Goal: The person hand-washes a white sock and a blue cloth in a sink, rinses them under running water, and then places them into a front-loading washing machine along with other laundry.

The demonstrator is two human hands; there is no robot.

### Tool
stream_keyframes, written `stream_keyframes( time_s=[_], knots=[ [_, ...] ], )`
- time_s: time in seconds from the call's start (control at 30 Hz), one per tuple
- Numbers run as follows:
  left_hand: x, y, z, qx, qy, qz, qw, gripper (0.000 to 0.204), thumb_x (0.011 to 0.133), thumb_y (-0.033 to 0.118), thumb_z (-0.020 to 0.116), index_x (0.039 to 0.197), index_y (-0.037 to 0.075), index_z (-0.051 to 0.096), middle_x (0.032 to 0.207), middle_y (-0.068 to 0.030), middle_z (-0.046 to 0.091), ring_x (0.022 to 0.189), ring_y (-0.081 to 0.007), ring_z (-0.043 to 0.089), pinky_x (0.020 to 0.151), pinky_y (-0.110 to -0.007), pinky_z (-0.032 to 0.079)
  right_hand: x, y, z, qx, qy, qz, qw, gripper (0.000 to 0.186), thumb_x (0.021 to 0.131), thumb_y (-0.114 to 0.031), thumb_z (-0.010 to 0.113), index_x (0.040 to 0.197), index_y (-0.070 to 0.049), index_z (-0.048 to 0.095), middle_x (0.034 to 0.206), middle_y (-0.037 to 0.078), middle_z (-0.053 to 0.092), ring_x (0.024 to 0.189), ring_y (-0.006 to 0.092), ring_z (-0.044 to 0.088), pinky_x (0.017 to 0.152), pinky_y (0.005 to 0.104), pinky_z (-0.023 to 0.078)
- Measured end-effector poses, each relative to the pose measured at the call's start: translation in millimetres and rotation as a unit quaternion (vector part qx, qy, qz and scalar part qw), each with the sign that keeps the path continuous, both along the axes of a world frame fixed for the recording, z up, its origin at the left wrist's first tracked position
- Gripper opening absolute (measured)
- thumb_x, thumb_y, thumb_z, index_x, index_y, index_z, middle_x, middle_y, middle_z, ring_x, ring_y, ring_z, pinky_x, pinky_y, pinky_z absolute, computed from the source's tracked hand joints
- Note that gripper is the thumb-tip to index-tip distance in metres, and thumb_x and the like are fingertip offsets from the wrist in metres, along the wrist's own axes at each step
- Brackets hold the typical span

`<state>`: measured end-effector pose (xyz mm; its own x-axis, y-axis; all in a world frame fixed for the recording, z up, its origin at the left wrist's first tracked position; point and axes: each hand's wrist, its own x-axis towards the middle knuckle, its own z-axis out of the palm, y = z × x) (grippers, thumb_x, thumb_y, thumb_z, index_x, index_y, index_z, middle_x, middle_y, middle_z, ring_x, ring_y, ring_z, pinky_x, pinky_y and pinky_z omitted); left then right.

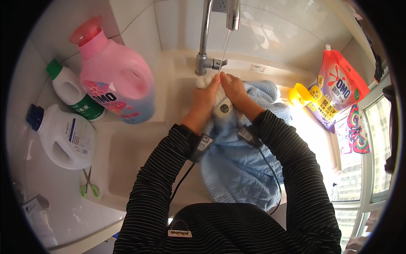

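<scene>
My left hand (205, 96) and my right hand (235, 89) meet under the faucet (232, 17), both closed on a wet, soft white cloth (223, 111). Their thumbs lie side by side. A thin stream of water runs from the spout onto the hands. The cloth has a small dark round print and bulges out past the left fingers. Below and to the right, a light-blue quilted fabric (245, 178) lies bunched in the sink (127, 148). Whether the white cloth belongs to the blue fabric I cannot tell.
On the left stand a large pink detergent bottle (127, 80), a white-and-green bottle (69, 84) and a white bottle with a dark cap (63, 139). Green-handled scissors (89, 186) lie nearby. At right are a red-and-purple detergent bag (334, 89) and a yellow cup (300, 95). Cables hang from both wrists.
</scene>
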<state>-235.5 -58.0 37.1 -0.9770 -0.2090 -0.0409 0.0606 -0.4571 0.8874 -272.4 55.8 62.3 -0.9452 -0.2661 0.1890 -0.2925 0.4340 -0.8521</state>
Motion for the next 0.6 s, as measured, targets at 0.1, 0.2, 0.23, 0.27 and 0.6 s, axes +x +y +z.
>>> stream_keyframes(
  time_s=[0.1, 0.2, 0.23, 0.27, 0.6],
  knots=[
    [1, 0, 3, 0.034, 0.004, -0.019, 0.999, 0.035, 0.083, 0.027, 0.062, 0.105, -0.001, 0.058, 0.099, -0.0061, 0.060, 0.086, -0.0117, 0.057, 0.071, -0.025, 0.046, -8, 1, 4, 0.039, 0.011, -0.006, 0.999, 0.045, 0.087, -0.043, 0.042, 0.092, -0.002, 0.062, 0.085, 0.021, 0.063, 0.086, 0.0368, 0.059, 0.077, 0.0384, 0.045],
    [6, -3, 7, 0.125, 0.059, -0.083, 0.987, 0.030, 0.084, 0.022, 0.060, 0.108, 0.006, 0.054, 0.098, -0.0053, 0.059, 0.087, -0.0147, 0.059, 0.073, -0.026, 0.049, -8, 2, 12, 0.064, 0.034, 0.012, 0.997, 0.037, 0.085, -0.038, 0.047, 0.098, -0.005, 0.058, 0.091, 0.021, 0.061, 0.090, 0.0357, 0.057, 0.078, 0.0378, 0.044],
    [8, -4, 7, 0.126, 0.052, -0.105, 0.985, 0.029, 0.083, 0.018, 0.060, 0.109, 0.006, 0.053, 0.099, -0.0060, 0.059, 0.087, -0.0161, 0.059, 0.074, -0.027, 0.049, -8, 0, 15, 0.034, 0.031, 0.031, 0.998, 0.039, 0.085, -0.036, 0.049, 0.108, -0.004, 0.051, 0.097, 0.019, 0.060, 0.093, 0.0290, 0.057, 0.080, 0.0354, 0.043],
    [11, -6, 6, 0.140, 0.097, -0.142, 0.975, 0.029, 0.082, 0.014, 0.059, 0.110, 0.006, 0.053, 0.100, -0.0068, 0.059, 0.088, -0.0174, 0.059, 0.075, -0.029, 0.049, -5, 0, 17, -0.019, -0.032, 0.075, 0.997, 0.046, 0.088, -0.037, 0.047, 0.118, -0.003, 0.043, 0.111, 0.017, 0.054, 0.102, 0.0228, 0.051, 0.087, 0.0313, 0.040],
    [31, -29, -28, 0.180, 0.007, -0.137, 0.974, 0.032, 0.077, 0.006, 0.055, 0.107, -0.002, 0.052, 0.099, -0.0134, 0.059, 0.089, -0.0252, 0.059, 0.079, -0.036, 0.050, -50, 38, 46, -0.051, -0.210, 0.052, 0.975, 0.079, 0.085, -0.058, 0.040, 0.136, 0.000, 0.021, 0.137, 0.021, 0.027, 0.128, 0.0311, 0.026, 0.103, 0.0444, 0.024]
  ],
)
